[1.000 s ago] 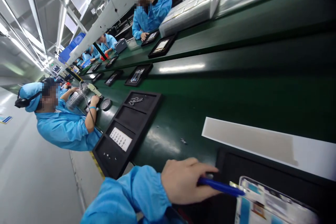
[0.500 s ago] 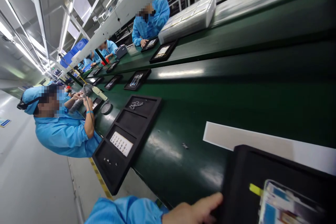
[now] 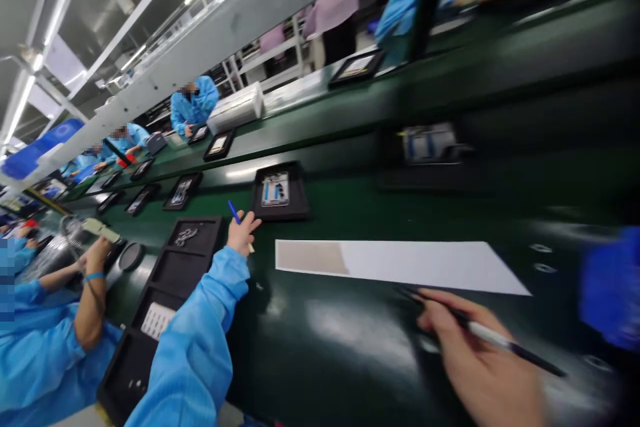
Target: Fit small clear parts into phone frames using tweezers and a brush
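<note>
My left hand (image 3: 242,233) reaches forward with its fingers partly spread. A slim blue stick-like tool (image 3: 234,212) is held in it, and a pale yellow tip shows below the hand. Just beyond the fingertips lies a black tray (image 3: 298,199) bearing an opened phone (image 3: 275,189); whether the fingers touch the tray I cannot tell. My right hand (image 3: 483,360), blurred, grips a slim black-and-white pen-like tool (image 3: 490,334) over the green bench. In front of that tool's dark tip is a long white strip (image 3: 410,264) with a beige left end.
A black compartment tray (image 3: 173,271) holds small parts and a white sheet, left of my arm. Beside it a co-worker's arm (image 3: 90,307) rests near a round dish (image 3: 131,257). More phone trays (image 3: 183,191) line the green bench (image 3: 330,347). Something blue (image 3: 610,287) is at right.
The view has swung right. The phone tray my left hand touched at the near edge now appears farther away, beyond the strip's left end. My right hand with its tool has come into view.
</note>
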Motion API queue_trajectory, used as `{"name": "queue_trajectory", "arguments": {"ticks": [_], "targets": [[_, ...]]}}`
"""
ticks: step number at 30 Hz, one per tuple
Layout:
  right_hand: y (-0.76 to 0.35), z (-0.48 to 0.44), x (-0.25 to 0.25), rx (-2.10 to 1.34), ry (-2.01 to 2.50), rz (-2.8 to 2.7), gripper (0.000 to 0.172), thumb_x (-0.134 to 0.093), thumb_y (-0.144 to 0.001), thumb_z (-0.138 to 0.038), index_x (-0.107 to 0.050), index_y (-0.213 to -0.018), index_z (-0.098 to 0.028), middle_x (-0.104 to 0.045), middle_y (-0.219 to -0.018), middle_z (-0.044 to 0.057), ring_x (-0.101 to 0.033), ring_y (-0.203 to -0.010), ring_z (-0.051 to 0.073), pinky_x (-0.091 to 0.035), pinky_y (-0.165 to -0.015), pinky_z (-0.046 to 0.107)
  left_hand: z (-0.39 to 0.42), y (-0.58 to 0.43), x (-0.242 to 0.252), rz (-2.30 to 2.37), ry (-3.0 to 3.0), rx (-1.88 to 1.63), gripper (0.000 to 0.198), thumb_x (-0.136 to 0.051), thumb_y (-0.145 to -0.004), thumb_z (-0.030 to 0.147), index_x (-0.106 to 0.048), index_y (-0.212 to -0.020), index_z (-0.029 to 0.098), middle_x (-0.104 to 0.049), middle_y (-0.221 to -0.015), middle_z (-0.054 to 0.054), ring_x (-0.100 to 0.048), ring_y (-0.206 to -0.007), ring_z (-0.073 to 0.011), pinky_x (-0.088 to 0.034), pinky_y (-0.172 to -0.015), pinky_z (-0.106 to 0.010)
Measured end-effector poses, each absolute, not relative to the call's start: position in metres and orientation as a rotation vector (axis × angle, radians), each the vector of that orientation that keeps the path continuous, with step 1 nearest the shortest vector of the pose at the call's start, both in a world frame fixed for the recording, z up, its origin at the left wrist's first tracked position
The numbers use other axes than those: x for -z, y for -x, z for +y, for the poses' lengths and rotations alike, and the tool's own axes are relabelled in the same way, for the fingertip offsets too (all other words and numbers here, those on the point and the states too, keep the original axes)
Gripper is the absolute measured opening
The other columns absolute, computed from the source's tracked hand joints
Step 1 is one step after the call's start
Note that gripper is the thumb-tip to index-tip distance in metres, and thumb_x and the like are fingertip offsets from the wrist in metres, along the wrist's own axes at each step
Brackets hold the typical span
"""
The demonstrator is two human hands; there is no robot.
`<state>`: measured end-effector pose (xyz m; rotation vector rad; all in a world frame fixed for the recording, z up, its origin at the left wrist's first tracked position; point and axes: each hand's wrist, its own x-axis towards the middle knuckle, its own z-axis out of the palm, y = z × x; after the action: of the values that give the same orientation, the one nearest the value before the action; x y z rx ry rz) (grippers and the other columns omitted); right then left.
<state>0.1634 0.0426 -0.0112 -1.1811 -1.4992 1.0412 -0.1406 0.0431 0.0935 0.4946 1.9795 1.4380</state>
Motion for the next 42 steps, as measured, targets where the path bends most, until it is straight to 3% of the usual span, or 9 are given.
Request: {"name": "queue_trajectory", "arguments": {"ticks": [2,5,8,13,18,22,30,36,42], "targets": [[-0.153,0.041,0.002,-1.098,1.133,-1.502,0.036,-0.054,-0.087,-0.056,-0.068,-0.095,-0.023,-0.066,-0.078,0.007,-0.063,-0.067,0.022,-0.054,-0.065,0.036,0.058,0.141,-0.091,2.012,-0.622,-1.400,0.063,-0.062,-0.091,0.038,-0.034,-0.144,0.019,-0.054,-0.131,-0.020,-0.067,-0.109,-0.0224,-0.020,-0.038,-0.013],[-0.139,0.038,-0.005,-1.137,1.048,-1.546,0.035,-0.053,-0.086,-0.051,-0.072,-0.093,-0.022,-0.070,-0.090,0.009,-0.067,-0.084,0.024,-0.054,-0.074,0.036,0.084,0.119,-0.085,2.023,-0.926,-1.201,0.044,-0.054,-0.096,0.030,-0.047,-0.137,0.016,-0.058,-0.128,-0.018,-0.068,-0.104,-0.0225,-0.036,-0.047,-0.014],[-0.135,0.037,-0.005,-1.173,1.019,-1.563,0.036,-0.051,-0.088,-0.048,-0.073,-0.098,-0.022,-0.070,-0.093,0.009,-0.067,-0.087,0.023,-0.054,-0.077,0.034,0.119,0.078,-0.078,2.005,-1.307,-0.920,0.038,-0.062,-0.089,0.019,-0.059,-0.127,0.017,-0.060,-0.128,-0.014,-0.069,-0.097,-0.0219,-0.052,-0.074,-0.025],[-0.136,0.039,-0.003,-1.274,1.039,-1.497,0.042,-0.050,-0.089,-0.054,-0.074,-0.103,-0.022,-0.069,-0.080,0.008,-0.063,-0.068,0.020,-0.052,-0.061,0.031,0.186,0.013,-0.070,2.038,-1.814,-0.500,0.056,-0.055,-0.090,0.012,-0.046,-0.142,0.029,-0.040,-0.149,-0.010,-0.055,-0.123,-0.0309,-0.040,-0.106,-0.044],[-0.129,0.043,0.000,-1.454,0.977,-1.379,0.050,-0.049,-0.088,-0.058,-0.072,-0.109,-0.019,-0.066,-0.065,0.003,-0.055,-0.051,0.015,-0.045,-0.051,0.027,0.221,-0.017,-0.075,2.093,-2.093,-0.094,0.048,-0.033,-0.094,0.004,-0.050,-0.136,0.020,-0.049,-0.136,-0.017,-0.062,-0.112,-0.0289,-0.045,-0.096,-0.044],[-0.121,0.049,0.005,-1.482,0.925,-1.338,0.047,-0.046,-0.092,-0.053,-0.068,-0.117,-0.020,-0.066,-0.062,0.001,-0.048,-0.045,0.011,-0.039,-0.047,0.023,0.218,-0.015,-0.093,2.112,-2.301,0.113,0.039,-0.035,-0.095,0.008,-0.052,-0.129,0.016,-0.053,-0.127,-0.017,-0.065,-0.103,-0.0274,-0.048,-0.087,-0.041],[-0.124,0.056,-0.007,-1.444,0.918,-1.379,0.034,-0.045,-0.092,-0.035,-0.065,-0.115,-0.019,-0.066,-0.065,0.000,-0.049,-0.043,0.008,-0.038,-0.043,0.017,0.182,0.005,-0.127,2.164,-2.509,0.244,0.029,-0.039,-0.097,0.025,-0.057,-0.119,0.020,-0.058,-0.117,-0.012,-0.067,-0.095,-0.0263,-0.050,-0.079,-0.037],[-0.122,0.066,-0.010,-1.329,0.984,-1.387,0.036,-0.041,-0.088,-0.021,-0.064,-0.117,-0.020,-0.065,-0.063,-0.001,-0.048,-0.038,0.008,-0.037,-0.039,0.016,0.185,0.032,-0.098,2.208,-2.299,0.100,0.042,-0.036,-0.095,0.043,-0.060,-0.120,0.020,-0.058,-0.125,-0.013,-0.066,-0.103,-0.0281,-0.051,-0.087,-0.039],[-0.141,0.083,-0.019,-1.008,1.060,-1.353,0.048,-0.047,-0.073,-0.003,-0.067,-0.111,-0.024,-0.075,-0.084,0.000,-0.070,-0.079,0.016,-0.051,-0.075,0.024,0.217,0.060,-0.074,2.395,-2.046,-0.184,0.063,-0.025,-0.089,0.060,-0.060,-0.119,0.017,-0.063,-0.122,-0.018,-0.065,-0.110,-0.0327,-0.052,-0.093,-0.044]]}}
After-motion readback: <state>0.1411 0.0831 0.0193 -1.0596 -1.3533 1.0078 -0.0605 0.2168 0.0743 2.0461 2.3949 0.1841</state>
